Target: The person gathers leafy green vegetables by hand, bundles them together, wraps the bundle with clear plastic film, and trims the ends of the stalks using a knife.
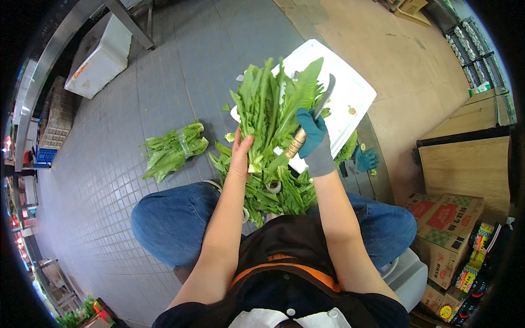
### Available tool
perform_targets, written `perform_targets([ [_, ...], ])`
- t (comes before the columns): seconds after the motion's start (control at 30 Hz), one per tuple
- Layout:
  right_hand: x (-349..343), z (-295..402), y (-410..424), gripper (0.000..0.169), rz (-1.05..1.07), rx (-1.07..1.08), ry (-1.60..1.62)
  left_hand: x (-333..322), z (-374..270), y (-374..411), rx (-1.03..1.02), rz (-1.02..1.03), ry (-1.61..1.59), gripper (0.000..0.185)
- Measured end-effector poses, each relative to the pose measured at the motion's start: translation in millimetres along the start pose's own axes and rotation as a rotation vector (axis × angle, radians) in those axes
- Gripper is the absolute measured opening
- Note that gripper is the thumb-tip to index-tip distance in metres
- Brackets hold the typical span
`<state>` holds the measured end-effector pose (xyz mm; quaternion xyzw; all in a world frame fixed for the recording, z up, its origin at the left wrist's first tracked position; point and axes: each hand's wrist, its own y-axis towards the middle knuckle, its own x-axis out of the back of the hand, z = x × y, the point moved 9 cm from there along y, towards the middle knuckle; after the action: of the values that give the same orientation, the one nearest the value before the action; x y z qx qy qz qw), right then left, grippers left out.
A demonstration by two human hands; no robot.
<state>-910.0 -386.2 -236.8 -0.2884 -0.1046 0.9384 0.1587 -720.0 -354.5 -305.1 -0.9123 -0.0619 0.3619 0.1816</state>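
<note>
My bare left hand (241,153) grips a bunch of long-leaf lettuce (259,110) near its pale cut base, with the leaves pointing away from me. My right hand (313,135), in a teal-and-grey work glove, is closed around the wooden handle of a knife (326,95). The blade points up and away, beside a broad leaf on the bunch's right side. Beneath the bunch lies a white foam box or lid (354,88), partly covered by leaves. More loose lettuce (287,199) is heaped between my knees, with a roll of tape (273,186) on it.
On the tiled floor at left lies a lettuce bundle (174,149) bound with clear tape. A second teal glove (366,159) rests right of the foam. Cardboard cartons (447,233) are stacked at right. A foam box (100,57) and a plastic crate (57,119) stand far left.
</note>
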Motion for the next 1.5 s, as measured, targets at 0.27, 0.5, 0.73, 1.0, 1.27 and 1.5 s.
perform_targets([
  [0.27,-32.6,-32.0,-65.2,0.031,0.835,-0.690,0.519,52.2,-15.7,29.2,-0.125,-0.157,-0.212,0.049],
  [0.5,116.2,-93.3,-33.4,0.034,0.436,-0.205,-1.583,54.2,-57.9,37.7,-0.371,-0.391,0.352,0.088],
  [0.73,211.3,-103.8,-6.2,0.023,-0.370,-0.364,-0.587,105.1,-53.4,83.7,-0.351,-0.533,0.764,0.095],
  [1.0,198.4,-127.9,68.8,0.037,-0.505,-0.251,-0.411,45.2,14.4,148.9,-0.330,-0.187,1.424,0.066],
  [1.27,163.5,-131.4,132.4,0.045,-0.393,-0.196,-0.833,-4.4,160.7,176.7,0.115,0.030,1.462,0.067],
  [1.5,245.3,-122.3,83.5,0.017,-0.671,-0.212,-0.378,5.4,140.3,200.5,0.191,-0.012,1.195,0.055],
])
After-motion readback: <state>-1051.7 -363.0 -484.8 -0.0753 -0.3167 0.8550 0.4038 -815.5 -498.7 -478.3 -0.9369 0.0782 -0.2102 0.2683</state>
